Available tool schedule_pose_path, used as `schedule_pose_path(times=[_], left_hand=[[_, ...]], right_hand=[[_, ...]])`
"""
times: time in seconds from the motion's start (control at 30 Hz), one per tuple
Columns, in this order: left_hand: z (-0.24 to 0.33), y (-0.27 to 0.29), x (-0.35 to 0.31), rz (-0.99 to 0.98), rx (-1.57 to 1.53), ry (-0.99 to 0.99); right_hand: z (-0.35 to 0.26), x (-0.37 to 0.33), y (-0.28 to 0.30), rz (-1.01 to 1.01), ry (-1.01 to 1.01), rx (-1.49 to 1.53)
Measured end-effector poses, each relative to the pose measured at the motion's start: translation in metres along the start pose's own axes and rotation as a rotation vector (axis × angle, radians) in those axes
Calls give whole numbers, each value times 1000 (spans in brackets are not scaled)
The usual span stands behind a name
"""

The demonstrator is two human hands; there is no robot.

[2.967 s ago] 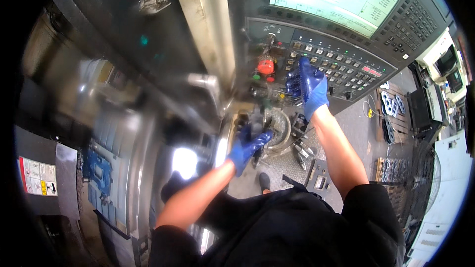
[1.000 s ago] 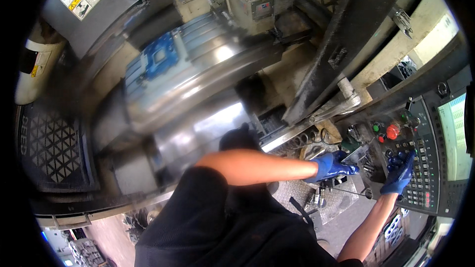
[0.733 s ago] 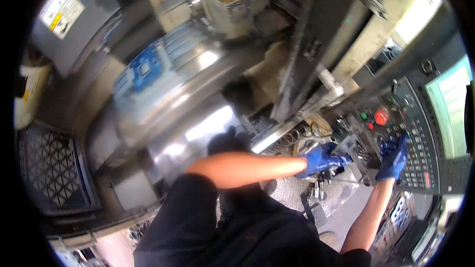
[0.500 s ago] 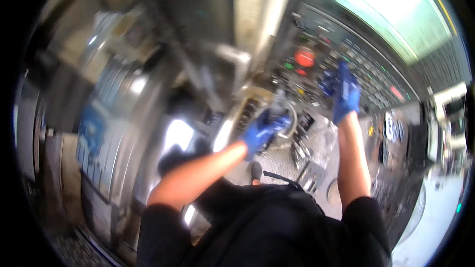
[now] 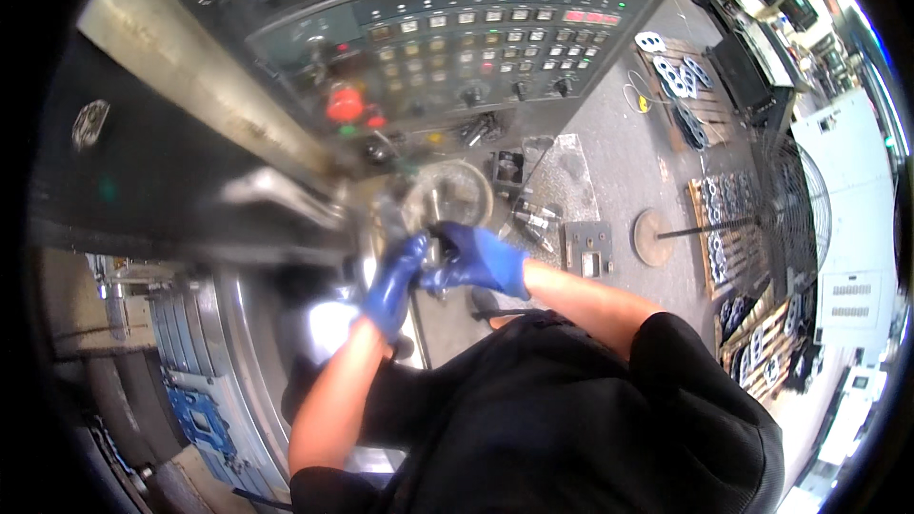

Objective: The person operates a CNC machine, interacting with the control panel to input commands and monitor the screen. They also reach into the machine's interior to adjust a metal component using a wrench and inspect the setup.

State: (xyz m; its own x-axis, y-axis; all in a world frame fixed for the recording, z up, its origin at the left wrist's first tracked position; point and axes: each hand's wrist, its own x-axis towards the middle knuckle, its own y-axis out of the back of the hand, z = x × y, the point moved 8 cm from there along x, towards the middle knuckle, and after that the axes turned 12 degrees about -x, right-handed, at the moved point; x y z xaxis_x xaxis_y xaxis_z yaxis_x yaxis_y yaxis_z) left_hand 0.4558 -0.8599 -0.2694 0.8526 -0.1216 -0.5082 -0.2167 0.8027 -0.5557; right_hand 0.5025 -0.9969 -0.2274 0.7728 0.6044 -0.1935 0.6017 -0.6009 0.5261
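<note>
Both my hands wear blue gloves and meet in front of my body, below the control panel [image 5: 457,48]. Between them stands a slim, shiny metal cylindrical part [image 5: 435,249], partly covered by fingers. My left hand [image 5: 388,287] is closed against its left side. From the right, my right hand [image 5: 476,259] curls its fingers and thumb around the part. Just beyond the hands is a round grey rim [image 5: 484,192], blurred. A red push button [image 5: 345,105] sits on the panel's lower left.
A machine bed with a blue plate-like part [image 5: 198,419] lies at the lower left. On the right, a black fan [image 5: 795,195] stands on a round base [image 5: 652,236]. Pallets [image 5: 709,219] of metal parts line the floor. Metal tools [image 5: 538,221] lie right of the hands.
My right hand has come down from the control panel keys to the metal part beside my left hand. The view has turned to the right, bringing the panel in front.
</note>
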Motion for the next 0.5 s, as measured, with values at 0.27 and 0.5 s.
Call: schedule_pose_path(times=[0.27, 0.5], left_hand=[[-4, -43, 16, -250, 301, -90], [20, -14, 17, -256, 78, -61]], right_hand=[[41, -38, 17, 205, -181, 187], [200, -58, 113, 921, -354, 299]])
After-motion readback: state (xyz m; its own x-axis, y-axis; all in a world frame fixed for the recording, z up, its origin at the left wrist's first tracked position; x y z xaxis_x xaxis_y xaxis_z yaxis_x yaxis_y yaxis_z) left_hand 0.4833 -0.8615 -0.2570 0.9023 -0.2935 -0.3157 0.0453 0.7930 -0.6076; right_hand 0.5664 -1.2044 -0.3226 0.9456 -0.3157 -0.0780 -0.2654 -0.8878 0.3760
